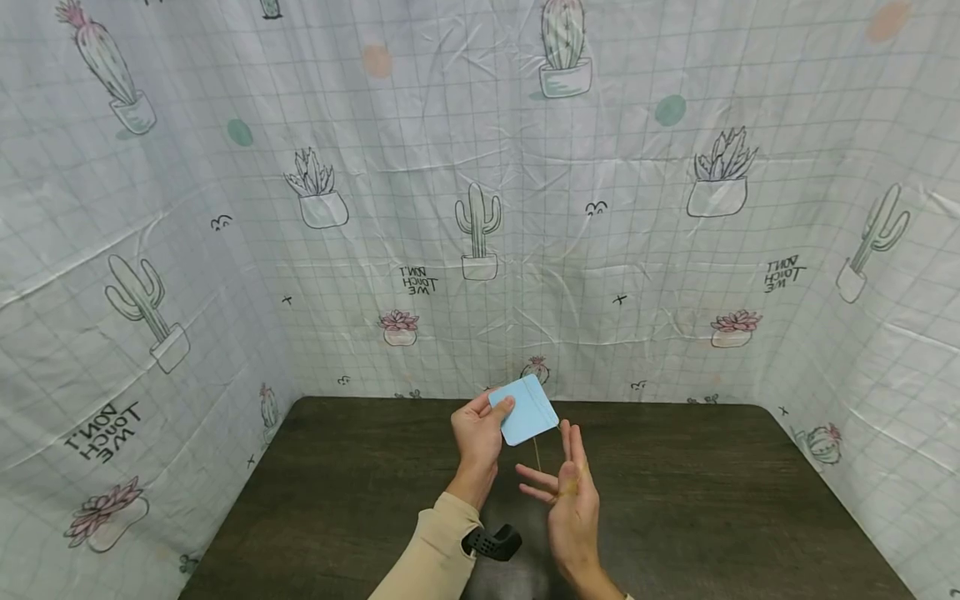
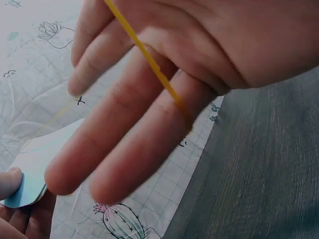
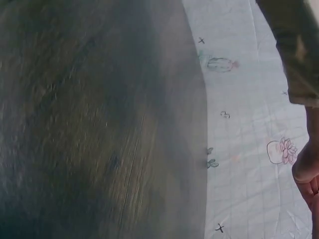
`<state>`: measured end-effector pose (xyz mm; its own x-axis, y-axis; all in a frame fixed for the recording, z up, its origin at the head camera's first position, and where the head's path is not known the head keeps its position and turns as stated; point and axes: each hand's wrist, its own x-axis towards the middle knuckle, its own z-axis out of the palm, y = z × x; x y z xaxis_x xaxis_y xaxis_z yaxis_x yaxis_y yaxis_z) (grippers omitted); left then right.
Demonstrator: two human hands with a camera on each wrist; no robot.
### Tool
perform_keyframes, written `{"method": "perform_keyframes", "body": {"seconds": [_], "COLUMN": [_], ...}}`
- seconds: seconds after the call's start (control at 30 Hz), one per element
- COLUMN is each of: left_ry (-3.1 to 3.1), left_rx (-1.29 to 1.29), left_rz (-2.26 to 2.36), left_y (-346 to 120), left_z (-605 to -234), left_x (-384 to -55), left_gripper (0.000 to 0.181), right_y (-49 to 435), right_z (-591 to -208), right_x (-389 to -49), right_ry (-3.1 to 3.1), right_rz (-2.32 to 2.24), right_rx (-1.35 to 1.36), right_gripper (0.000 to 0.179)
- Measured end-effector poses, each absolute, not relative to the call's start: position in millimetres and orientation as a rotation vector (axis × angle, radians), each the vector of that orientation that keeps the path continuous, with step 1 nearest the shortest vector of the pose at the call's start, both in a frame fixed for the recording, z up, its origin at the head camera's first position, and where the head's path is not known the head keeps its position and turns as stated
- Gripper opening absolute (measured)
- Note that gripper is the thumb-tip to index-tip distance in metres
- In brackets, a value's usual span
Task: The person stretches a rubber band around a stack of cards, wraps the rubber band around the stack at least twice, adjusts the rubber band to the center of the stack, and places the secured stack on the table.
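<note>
My left hand (image 1: 477, 437) holds up a light blue square stack of paper (image 1: 528, 412) with rounded corners, thumb on its face and fingers behind. Layers show at the edge of the stack (image 2: 37, 167) in the left wrist view. To its right, my right hand (image 1: 573, 508) has its palm turned up and its fingers spread and fairly straight. A thin yellow rubber band (image 2: 149, 57) crosses that palm and loops round the little finger. From the lower edge of the stack, a strand runs down to the right fingers in the head view.
Below the hands is a dark wood-grain table (image 1: 360, 483). A pale cloth (image 1: 510, 167) with cactus prints hangs behind it and at both sides. My left wrist wears a black strap (image 1: 492, 542) over a beige sleeve (image 1: 431, 550).
</note>
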<state>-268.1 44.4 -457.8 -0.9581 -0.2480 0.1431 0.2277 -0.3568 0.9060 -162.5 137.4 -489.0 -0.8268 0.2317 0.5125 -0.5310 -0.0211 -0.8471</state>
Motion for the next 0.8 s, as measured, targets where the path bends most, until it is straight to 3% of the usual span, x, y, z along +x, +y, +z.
{"method": "perform_keyframes", "body": {"seconds": [0.27, 0.8], "left_ry": [-1.561, -1.633], "left_rx": [-0.040, -0.235], "left_rz": [-2.337, -2.306], "left_y": [42.4, 33.6], "left_z": [-457.8, -464.3], "left_x": [-266.6, -262.2], "left_gripper": [0.023, 0.022], "right_y": [141.1, 166.1], "right_z": [-484.3, -482.5], "right_x": [-163.5, -178.2], "right_ry": [-1.583, -1.507], "right_rz": [2.257, 2.708], "right_rx": [0.033, -0.246], "right_gripper": [0.065, 0.085]}}
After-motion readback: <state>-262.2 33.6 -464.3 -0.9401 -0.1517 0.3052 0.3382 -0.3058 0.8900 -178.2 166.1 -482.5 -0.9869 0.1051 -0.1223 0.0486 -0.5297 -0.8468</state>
